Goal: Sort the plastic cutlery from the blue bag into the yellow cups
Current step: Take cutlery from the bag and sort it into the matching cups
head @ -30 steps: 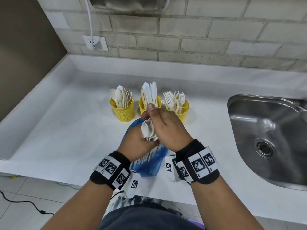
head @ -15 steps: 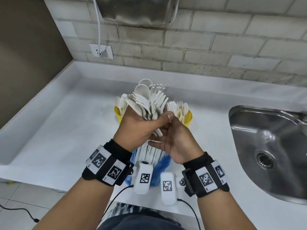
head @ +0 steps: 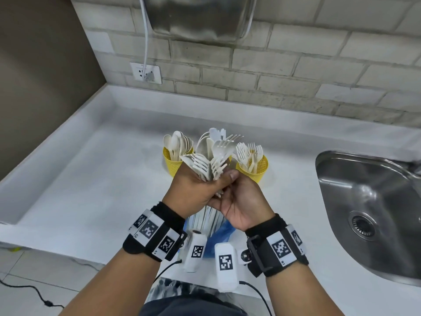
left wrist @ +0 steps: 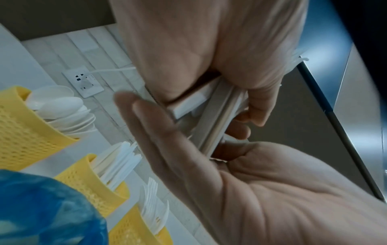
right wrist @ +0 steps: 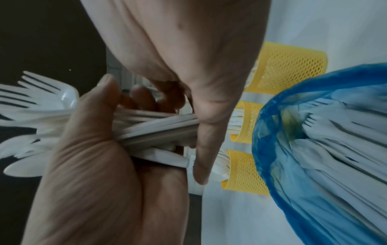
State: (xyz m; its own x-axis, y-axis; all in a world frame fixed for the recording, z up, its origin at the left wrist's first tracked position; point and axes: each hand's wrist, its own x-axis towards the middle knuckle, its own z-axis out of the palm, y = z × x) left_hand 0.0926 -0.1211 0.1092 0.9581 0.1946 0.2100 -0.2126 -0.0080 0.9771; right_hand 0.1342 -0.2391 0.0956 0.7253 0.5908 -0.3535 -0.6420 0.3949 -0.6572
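Observation:
My left hand [head: 198,188] grips a mixed bundle of white plastic forks, spoons and knives [head: 211,156], heads up, just in front of three yellow mesh cups. My right hand [head: 241,204] lies palm-up beneath it. In the left wrist view the right hand's fingers [left wrist: 251,114] curl round the handle ends and its thumb [left wrist: 130,106] stays straight. The left cup [head: 169,163] holds spoons and the right cup [head: 252,169] holds forks. The bundle hides most of the middle cup, which holds knives [left wrist: 90,175]. The blue bag [head: 222,233] lies under my wrists with more cutlery inside [right wrist: 335,157].
A steel sink [head: 364,190] is set into the white counter [head: 91,179] at the right. The tiled back wall carries a socket [head: 145,73] with a white cable, and a metal box [head: 200,17] above it. A raised edge borders the counter's left side.
My left hand has lifted the bundle from the bag up in front of the cups. My right hand has moved from on top of the bundle to under its handle ends.

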